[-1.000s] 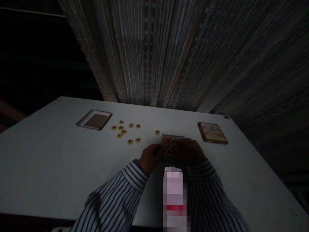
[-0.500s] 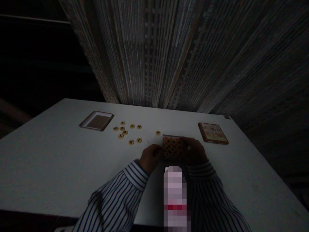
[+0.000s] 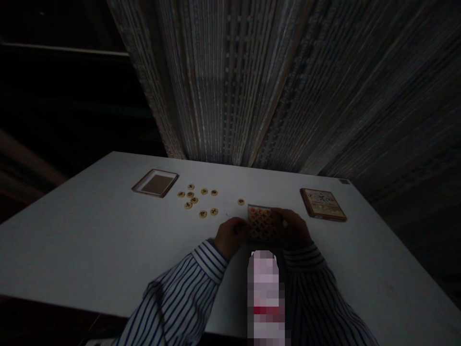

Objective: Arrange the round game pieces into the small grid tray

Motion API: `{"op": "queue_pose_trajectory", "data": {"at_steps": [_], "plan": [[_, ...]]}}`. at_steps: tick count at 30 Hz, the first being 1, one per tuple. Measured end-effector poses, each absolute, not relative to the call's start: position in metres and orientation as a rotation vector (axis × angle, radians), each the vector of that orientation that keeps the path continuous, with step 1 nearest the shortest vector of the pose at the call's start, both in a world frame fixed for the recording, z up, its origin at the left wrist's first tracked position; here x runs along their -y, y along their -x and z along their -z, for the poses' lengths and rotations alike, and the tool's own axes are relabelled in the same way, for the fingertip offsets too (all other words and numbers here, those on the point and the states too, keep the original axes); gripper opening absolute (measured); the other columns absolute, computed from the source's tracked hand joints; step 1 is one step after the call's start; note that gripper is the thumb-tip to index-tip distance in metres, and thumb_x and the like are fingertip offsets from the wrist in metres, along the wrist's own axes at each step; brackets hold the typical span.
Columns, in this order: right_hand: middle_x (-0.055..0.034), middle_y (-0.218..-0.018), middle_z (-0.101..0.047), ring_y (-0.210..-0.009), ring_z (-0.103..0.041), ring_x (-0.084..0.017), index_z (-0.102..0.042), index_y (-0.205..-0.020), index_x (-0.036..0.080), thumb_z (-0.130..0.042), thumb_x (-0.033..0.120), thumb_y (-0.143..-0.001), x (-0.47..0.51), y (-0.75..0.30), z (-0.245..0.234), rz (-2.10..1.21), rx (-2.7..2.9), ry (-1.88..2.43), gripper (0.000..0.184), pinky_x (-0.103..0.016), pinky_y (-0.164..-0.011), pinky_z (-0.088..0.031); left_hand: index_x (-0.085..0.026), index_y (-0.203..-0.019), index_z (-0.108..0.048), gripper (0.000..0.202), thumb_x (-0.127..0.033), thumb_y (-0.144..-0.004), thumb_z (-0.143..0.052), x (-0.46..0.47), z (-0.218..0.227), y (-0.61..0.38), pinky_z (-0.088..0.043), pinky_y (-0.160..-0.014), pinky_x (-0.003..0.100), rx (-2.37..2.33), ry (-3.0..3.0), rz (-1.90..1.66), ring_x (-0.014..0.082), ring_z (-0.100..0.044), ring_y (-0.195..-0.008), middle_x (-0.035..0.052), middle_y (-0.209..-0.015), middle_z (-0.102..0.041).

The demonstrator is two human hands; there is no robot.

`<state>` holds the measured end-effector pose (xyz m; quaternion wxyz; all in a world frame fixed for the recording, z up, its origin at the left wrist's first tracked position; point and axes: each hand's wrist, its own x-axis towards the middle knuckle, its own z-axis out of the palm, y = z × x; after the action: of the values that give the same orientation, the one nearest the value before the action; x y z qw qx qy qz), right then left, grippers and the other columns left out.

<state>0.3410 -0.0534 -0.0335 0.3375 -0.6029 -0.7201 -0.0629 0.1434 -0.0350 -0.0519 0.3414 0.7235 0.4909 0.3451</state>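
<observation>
A small tray of round game pieces with red marks [image 3: 262, 222] lies on the white table [image 3: 90, 250] in front of me. My left hand [image 3: 230, 236] curls against the tray's left edge. My right hand [image 3: 293, 229] is closed around its right side. Both arms wear striped sleeves. Several loose pale round pieces with dark marks [image 3: 197, 201] are scattered to the left of the tray, and one single piece [image 3: 241, 202] lies just beyond its far left corner.
An empty open box half [image 3: 155, 182] sits at the far left of the table. A printed box lid [image 3: 323, 203] lies to the right. A tall ribbed wall [image 3: 252, 81] rises behind the table. The room is dim.
My right hand has slid off the top of the tray to its right side, uncovering the pieces. The camera has shifted slightly, so everything sits a little lower and further right.
</observation>
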Motion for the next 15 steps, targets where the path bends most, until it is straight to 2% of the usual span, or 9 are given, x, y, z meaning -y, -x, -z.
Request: {"op": "queue_pose_trajectory", "data": {"at_steps": [9, 15], "plan": [[-0.0077, -0.083, -0.071, -0.075, -0.065, -0.018, -0.065, -0.087, 0.018, -0.043, 0.029, -0.083, 0.049, -0.335, 0.025, 0.060, 1.807, 1.467, 0.026, -0.030, -0.065, -0.052, -0.016, -0.076, -0.065, 0.014, -0.024, -0.075, -0.054, 0.035, 0.035, -0.129, -0.045, -0.057, 0.023, -1.248, -1.839, -0.980, 0.0126, -0.056, -0.060, 0.0016, -0.065, -0.064], [-0.0071, -0.086, -0.070, -0.079, -0.065, -0.018, -0.065, -0.089, 0.018, -0.045, 0.027, -0.082, 0.037, -0.320, 0.015, -0.049, 1.916, 1.448, 0.023, -0.031, -0.071, -0.052, -0.016, -0.081, -0.065, 0.015, -0.026, -0.074, -0.056, 0.033, 0.022, -0.104, -0.048, -0.061, 0.024, -1.205, -1.773, -1.092, 0.0133, -0.060, -0.064, 0.0031, -0.071, -0.067]]}}
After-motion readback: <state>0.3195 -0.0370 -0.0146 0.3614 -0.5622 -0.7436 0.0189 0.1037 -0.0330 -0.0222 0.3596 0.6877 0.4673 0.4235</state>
